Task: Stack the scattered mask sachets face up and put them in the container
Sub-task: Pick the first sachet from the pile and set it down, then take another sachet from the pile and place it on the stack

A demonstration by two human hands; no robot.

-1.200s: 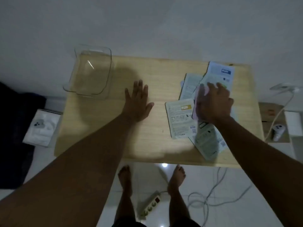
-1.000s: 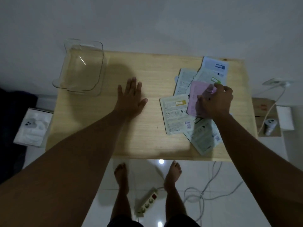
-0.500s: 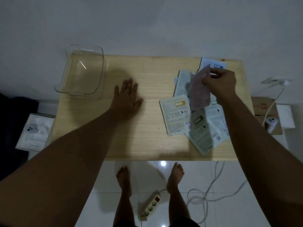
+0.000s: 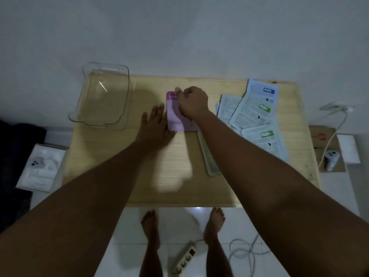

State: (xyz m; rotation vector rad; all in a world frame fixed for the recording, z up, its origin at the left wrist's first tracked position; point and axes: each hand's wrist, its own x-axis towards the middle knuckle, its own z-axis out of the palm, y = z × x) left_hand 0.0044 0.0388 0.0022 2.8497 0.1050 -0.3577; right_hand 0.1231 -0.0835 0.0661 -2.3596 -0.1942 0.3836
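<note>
A pink mask sachet (image 4: 174, 114) lies printed side up near the middle of the wooden table (image 4: 175, 176). My right hand (image 4: 192, 102) rests over its upper right part, fingers pinching its top edge. Flat on the table just left of the sachet lies my left hand (image 4: 154, 124), fingers spread, holding nothing. Several pale sachets (image 4: 253, 110) lie overlapped, text side up, at the table's right. Another sachet (image 4: 208, 156) shows partly under my right forearm. The clear plastic container (image 4: 102, 96) stands with nothing in it at the far left corner.
A white wall runs behind the table. On the floor are a power strip (image 4: 183, 258) with loose cables, my bare feet, a white box (image 4: 43, 166) at the left and a cardboard piece with a controller (image 4: 331, 158) at the right.
My right hand lifted the pink sachet off the right-hand pile, turned it over and carried it left to the table's middle beside my left hand. My left hand stayed flat.
</note>
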